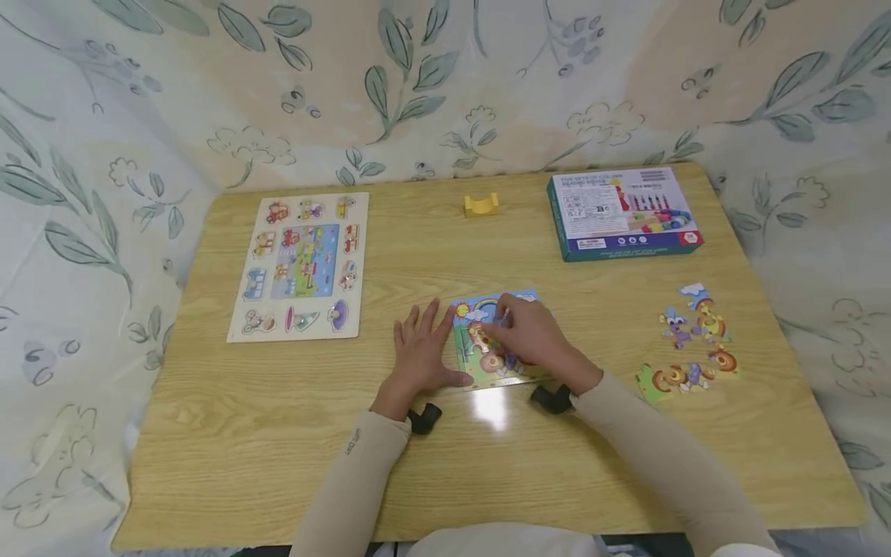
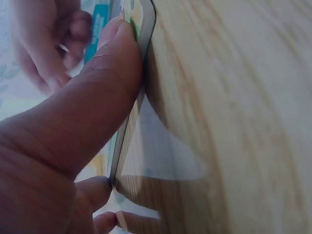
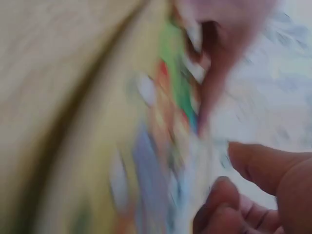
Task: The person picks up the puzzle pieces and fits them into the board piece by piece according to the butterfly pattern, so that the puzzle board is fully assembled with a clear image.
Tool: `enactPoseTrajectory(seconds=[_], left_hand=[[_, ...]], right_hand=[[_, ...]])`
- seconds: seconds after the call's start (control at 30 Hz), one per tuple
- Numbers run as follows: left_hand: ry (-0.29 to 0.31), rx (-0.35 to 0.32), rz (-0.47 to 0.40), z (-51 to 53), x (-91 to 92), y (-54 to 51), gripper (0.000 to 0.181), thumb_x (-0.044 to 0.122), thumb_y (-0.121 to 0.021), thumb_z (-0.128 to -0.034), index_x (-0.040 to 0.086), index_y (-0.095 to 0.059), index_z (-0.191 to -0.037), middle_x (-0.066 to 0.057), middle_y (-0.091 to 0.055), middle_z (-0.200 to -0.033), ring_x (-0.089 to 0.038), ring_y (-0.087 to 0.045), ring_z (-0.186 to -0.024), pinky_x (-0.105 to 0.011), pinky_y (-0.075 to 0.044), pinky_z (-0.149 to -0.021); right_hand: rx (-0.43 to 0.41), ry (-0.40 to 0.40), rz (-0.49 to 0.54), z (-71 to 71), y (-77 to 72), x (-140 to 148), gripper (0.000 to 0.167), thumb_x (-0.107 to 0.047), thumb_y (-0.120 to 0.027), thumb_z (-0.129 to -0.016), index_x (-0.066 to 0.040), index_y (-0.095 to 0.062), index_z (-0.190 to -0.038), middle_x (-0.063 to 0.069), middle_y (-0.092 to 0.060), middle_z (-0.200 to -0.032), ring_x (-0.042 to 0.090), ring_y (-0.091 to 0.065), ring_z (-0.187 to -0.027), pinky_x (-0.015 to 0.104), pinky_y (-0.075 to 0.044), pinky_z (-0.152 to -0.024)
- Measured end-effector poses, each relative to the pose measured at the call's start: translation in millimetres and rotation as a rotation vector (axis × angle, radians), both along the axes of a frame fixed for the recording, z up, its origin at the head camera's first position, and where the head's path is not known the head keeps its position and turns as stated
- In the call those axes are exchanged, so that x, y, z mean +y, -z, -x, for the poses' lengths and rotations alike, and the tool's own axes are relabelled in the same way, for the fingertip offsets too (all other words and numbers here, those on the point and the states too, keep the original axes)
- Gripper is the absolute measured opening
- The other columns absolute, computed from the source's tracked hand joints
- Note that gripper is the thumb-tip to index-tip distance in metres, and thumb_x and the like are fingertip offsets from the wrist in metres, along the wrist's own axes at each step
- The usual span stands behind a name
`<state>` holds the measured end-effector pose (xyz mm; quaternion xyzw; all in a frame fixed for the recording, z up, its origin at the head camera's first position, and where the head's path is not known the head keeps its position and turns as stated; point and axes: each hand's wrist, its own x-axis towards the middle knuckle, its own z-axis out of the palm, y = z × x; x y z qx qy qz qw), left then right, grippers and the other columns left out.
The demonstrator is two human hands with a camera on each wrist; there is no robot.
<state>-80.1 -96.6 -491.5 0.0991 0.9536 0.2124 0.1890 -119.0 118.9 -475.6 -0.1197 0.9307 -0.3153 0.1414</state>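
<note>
one picture board [image 1: 490,363] on table [image 1: 278,441]; left hand [image 1: 425,352], fingers spread, thumb on board's near corner; right hand [image 1: 536,333], fingers bent above, hold untellable; one box [image 1: 626,213], lettered "five sets of column"; board's side edge, clear in left wrist view, not head view

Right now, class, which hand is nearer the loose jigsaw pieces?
The right hand: it's over the jigsaw board, left of the loose jigsaw pieces; the left hand, at the board's left edge, is farther.
</note>
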Motion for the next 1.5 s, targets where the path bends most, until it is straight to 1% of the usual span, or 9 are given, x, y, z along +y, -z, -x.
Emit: enactPoseTrajectory(seconds=[0.13, 0.33, 0.5, 0.67, 0.9, 0.97, 1.13, 1.33, 1.5], left_hand=[[-0.002, 0.013, -0.014, -0.7, 1.0, 2.8, 0.123, 0.056, -0.084, -0.0614, 0.027, -0.01, -0.155, -0.005, -0.001, -0.163, -0.039, 0.005, -0.148, -0.063, 0.006, -0.114], [-0.008, -0.007, -0.017, -1.0, -0.4, 2.2, 0.122, 0.055, -0.084, -0.0628, 0.028, -0.009, -0.155, -0.004, 0.0, -0.163, -0.038, 0.006, -0.148, -0.062, 0.007, -0.114], [0.0, -0.018, -0.015, -0.4, 0.9, 0.2, 0.121, 0.054, -0.084, -0.0633, 0.028, -0.01, -0.155, -0.004, 0.0, -0.163, -0.038, 0.007, -0.148, -0.063, 0.007, -0.114], [0.015, -0.017, -0.011, 0.2, 0.5, 0.8, 0.121, 0.056, -0.083, -0.0631, 0.028, -0.009, -0.155, -0.004, 0.0, -0.163, -0.038, 0.007, -0.148, -0.063, 0.007, -0.114], [0.012, -0.013, 0.007, 1.0, 0.7, 3.6, 0.122, 0.057, -0.083, -0.0622, 0.03, -0.009, -0.155, -0.002, 0.001, -0.164, -0.037, 0.008, -0.148, -0.062, 0.007, -0.114], [0.003, -0.005, 0.007, 0.3, 0.1, 3.9, 0.122, 0.057, -0.083, -0.0616, 0.029, -0.01, -0.155, -0.002, 0.001, -0.164, -0.037, 0.007, -0.148, -0.063, 0.006, -0.114], [-0.01, -0.01, -0.007, -1.6, -0.3, 2.8, 0.123, 0.055, -0.084, -0.0617, 0.029, -0.009, -0.155, -0.003, 0.0, -0.163, -0.037, 0.006, -0.148, -0.062, 0.007, -0.114], [-0.008, -0.009, -0.009, -2.7, 0.0, 2.2, 0.122, 0.056, -0.083, -0.0626, 0.029, -0.009, -0.155, -0.004, -0.001, -0.163, -0.038, 0.005, -0.148, -0.063, 0.006, -0.114], [-0.006, 0.004, -0.002, -1.6, -0.2, 1.3, 0.122, 0.056, -0.084, -0.0617, 0.028, -0.011, -0.155, -0.004, -0.003, -0.163, -0.038, 0.003, -0.148, -0.064, 0.004, -0.114]], right_hand=[[0.062, 0.148, -0.007, 5.1, -14.3, 56, 0.028, -0.034, -0.064, -0.091, -0.006, -0.061, -0.096, 0.01, -0.066, -0.075, 0.019, -0.056, -0.061, 0.028, -0.042, -0.053], [0.002, 0.291, -0.169, 11.6, -33.0, 160, 0.044, -0.037, -0.056, -0.095, 0.002, -0.057, -0.114, 0.025, -0.064, -0.099, 0.032, -0.06, -0.077, 0.036, -0.046, -0.058], [-0.008, 0.412, -0.297, 12.8, -27.6, 221, 0.057, -0.039, -0.054, -0.094, 0.008, -0.048, -0.126, 0.033, -0.055, -0.111, 0.045, -0.057, -0.09, 0.053, -0.046, -0.068], [-0.069, 0.434, -0.382, 13.0, -14.5, 244, 0.069, -0.038, -0.058, -0.091, 0.014, -0.039, -0.131, 0.042, -0.042, -0.118, 0.056, -0.043, -0.105, 0.064, -0.04, -0.082], [-0.075, 0.476, -0.446, 16.4, -4.0, 246, 0.061, -0.034, -0.063, -0.088, 0.015, -0.047, -0.12, 0.039, -0.051, -0.11, 0.052, -0.05, -0.098, 0.057, -0.044, -0.071], [-0.074, 0.477, -0.455, 21.4, -5.4, 243, 0.057, -0.033, -0.063, -0.088, 0.013, -0.049, -0.118, 0.037, -0.053, -0.109, 0.051, -0.052, -0.096, 0.054, -0.044, -0.066], [-0.025, 0.462, -0.425, 28.4, -17.0, 221, 0.038, -0.025, -0.054, -0.096, 0.008, -0.056, -0.114, 0.032, -0.06, -0.106, 0.047, -0.055, -0.091, 0.053, -0.044, -0.067], [0.074, 0.369, -0.202, 27.9, -31.7, 155, 0.032, -0.024, -0.053, -0.097, 0.006, -0.063, -0.107, 0.025, -0.065, -0.095, 0.036, -0.057, -0.083, 0.044, -0.044, -0.068], [0.013, 0.191, 0.027, 31.9, -24.0, 99, 0.03, -0.025, -0.062, -0.093, 0.003, -0.065, -0.103, 0.019, -0.066, -0.09, 0.026, -0.056, -0.077, 0.031, -0.044, -0.064]])
